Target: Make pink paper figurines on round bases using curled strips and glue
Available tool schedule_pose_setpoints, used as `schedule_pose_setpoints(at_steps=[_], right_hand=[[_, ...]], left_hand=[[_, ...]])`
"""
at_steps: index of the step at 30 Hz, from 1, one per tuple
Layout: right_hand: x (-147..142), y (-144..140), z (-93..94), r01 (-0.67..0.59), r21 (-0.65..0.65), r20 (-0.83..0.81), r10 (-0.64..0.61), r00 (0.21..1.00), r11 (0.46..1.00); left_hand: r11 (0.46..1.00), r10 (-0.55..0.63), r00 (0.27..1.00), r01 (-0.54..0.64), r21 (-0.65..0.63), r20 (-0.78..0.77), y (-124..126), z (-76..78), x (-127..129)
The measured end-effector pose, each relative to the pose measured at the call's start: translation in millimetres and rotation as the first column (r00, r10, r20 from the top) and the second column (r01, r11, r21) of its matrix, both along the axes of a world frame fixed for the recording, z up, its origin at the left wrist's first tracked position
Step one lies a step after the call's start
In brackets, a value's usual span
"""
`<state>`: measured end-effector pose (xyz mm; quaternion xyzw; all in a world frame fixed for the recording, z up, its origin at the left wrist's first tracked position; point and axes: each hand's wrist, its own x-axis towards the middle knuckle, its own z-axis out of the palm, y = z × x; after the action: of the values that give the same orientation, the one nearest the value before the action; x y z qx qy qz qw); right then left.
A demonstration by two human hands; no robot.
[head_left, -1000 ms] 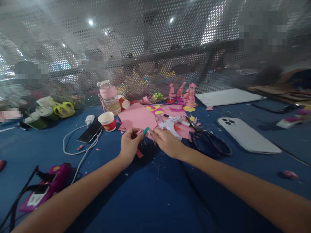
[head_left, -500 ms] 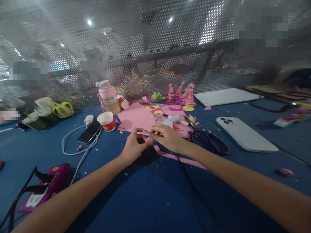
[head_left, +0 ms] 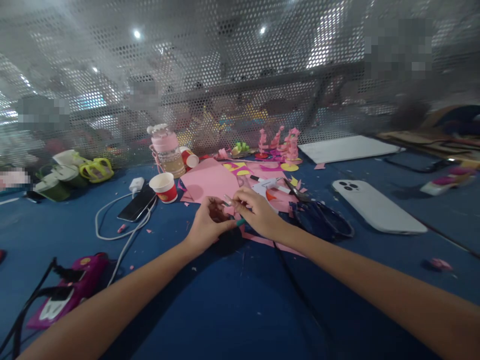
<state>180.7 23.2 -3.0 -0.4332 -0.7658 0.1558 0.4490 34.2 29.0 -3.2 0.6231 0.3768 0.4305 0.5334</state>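
Note:
My left hand (head_left: 207, 223) and my right hand (head_left: 257, 212) meet over the blue table (head_left: 232, 310), fingertips together. Between them they pinch a pink paper strip (head_left: 270, 242), whose free end trails along the table under my right forearm. A thin teal-tipped stick (head_left: 240, 221) pokes out below my right fingers; which hand grips it is unclear. Just behind the hands lies a sheet of pink paper (head_left: 210, 181) and a white glue gun (head_left: 267, 187).
A red paper cup (head_left: 164, 186), a black phone (head_left: 137, 204) with white cable, and a pink-lidded bottle (head_left: 167, 149) sit left. Black scissors (head_left: 323, 222) and a white phone (head_left: 377, 207) lie right. Pink paper figures (head_left: 279, 142) stand before the perforated metal screen (head_left: 240, 75). A magenta device (head_left: 67, 295) lies near left.
The teal tip, earlier raised between my fingers, has swung down below my right hand. A long pink strip has come into view under my right forearm. The hands have closed together.

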Motion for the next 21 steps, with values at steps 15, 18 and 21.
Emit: schedule_pose_setpoints(at_steps=[15, 18, 21], right_hand=[[-2.3, 0.1, -0.6, -0.018, 0.011, -0.153, 0.019, 0.988, 1.000], [-0.4, -0.2, 2.6, -0.101, -0.046, -0.121, 0.095, 0.988, 0.994], [2.5, 0.3, 6.3, -0.193, -0.093, -0.053, 0.189, 0.981, 0.977]], left_hand=[[0.981, -0.172, 0.985, 0.171, -0.088, -0.001, 1.7, 2.9, -3.0], [0.966, -0.238, 0.968, 0.228, -0.117, -0.075, 1.4, 2.8, -4.8], [0.958, -0.271, 0.946, 0.248, -0.144, -0.179, 2.1, 3.3, -5.0]])
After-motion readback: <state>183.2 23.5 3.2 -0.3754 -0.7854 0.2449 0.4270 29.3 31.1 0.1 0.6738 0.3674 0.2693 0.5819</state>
